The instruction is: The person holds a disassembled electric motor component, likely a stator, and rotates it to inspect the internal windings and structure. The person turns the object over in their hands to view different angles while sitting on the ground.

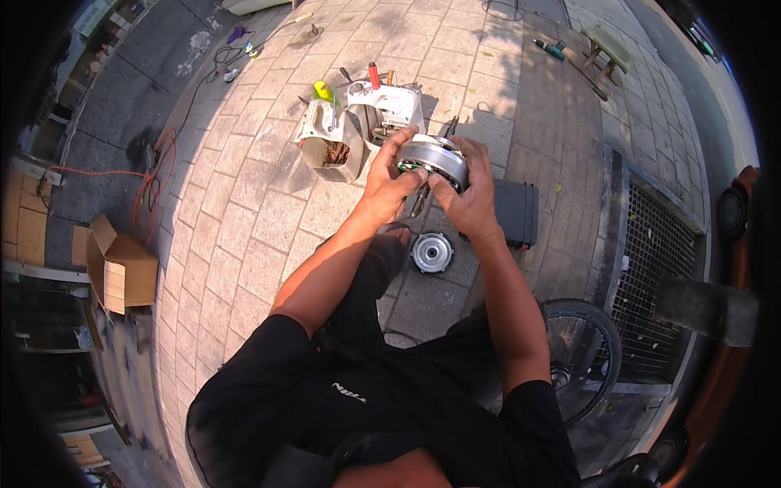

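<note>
Held up between both hands is a hub motor, a thick silver ring with green and dark parts at its near side and a dark shaft sticking out beyond it. My left hand grips its left side, thumb at the near edge and fingers over the top. On the other side my right hand is closed around the rim, its thumb close to the left one. Below the hands, a round silver motor cover lies on the paving near my foot.
Two cut-open white plastic jugs stand ahead with tools and a red handle. A black case sits right of my hands, a bicycle wheel lower right. Farther off are a cordless drill, a metal grate and a cardboard box.
</note>
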Tool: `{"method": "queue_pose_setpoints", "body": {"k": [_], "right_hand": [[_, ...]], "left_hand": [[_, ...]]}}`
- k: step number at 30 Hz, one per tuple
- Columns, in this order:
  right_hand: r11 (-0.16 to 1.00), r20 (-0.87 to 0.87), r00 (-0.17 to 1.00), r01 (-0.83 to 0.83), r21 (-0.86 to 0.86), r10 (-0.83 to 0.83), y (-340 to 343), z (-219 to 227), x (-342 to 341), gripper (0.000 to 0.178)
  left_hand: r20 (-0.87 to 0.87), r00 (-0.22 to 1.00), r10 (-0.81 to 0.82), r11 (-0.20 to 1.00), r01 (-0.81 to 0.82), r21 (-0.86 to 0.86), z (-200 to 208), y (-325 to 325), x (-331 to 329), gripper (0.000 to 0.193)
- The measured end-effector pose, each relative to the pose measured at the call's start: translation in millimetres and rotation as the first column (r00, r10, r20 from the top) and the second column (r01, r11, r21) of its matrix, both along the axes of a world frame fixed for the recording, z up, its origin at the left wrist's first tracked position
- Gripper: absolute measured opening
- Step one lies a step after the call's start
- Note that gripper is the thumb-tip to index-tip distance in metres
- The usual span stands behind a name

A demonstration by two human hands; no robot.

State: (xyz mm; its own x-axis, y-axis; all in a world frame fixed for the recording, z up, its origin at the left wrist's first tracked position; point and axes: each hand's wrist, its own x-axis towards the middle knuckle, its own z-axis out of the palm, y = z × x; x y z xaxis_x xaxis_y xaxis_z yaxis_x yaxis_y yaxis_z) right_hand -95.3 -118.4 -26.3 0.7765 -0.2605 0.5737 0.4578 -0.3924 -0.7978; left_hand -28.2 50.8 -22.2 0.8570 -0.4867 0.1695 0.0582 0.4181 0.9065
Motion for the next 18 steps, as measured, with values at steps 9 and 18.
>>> {"method": "queue_pose_setpoints", "body": {"k": [9,18], "right_hand": [[1.000,0.004,1.000,-0.003,-0.013,0.003,-0.7,-5.3,0.1,0.072],[1.000,0.012,1.000,-0.003,-0.017,0.003,0.1,-6.1,0.6,0.073]], "left_hand": [[0.032,0.999,0.008,0.998,-0.009,0.055,2.6,2.9,-0.4,0.085],[0.042,0.999,0.001,0.999,-0.003,0.034,1.1,3.6,-0.3,0.088]]}}
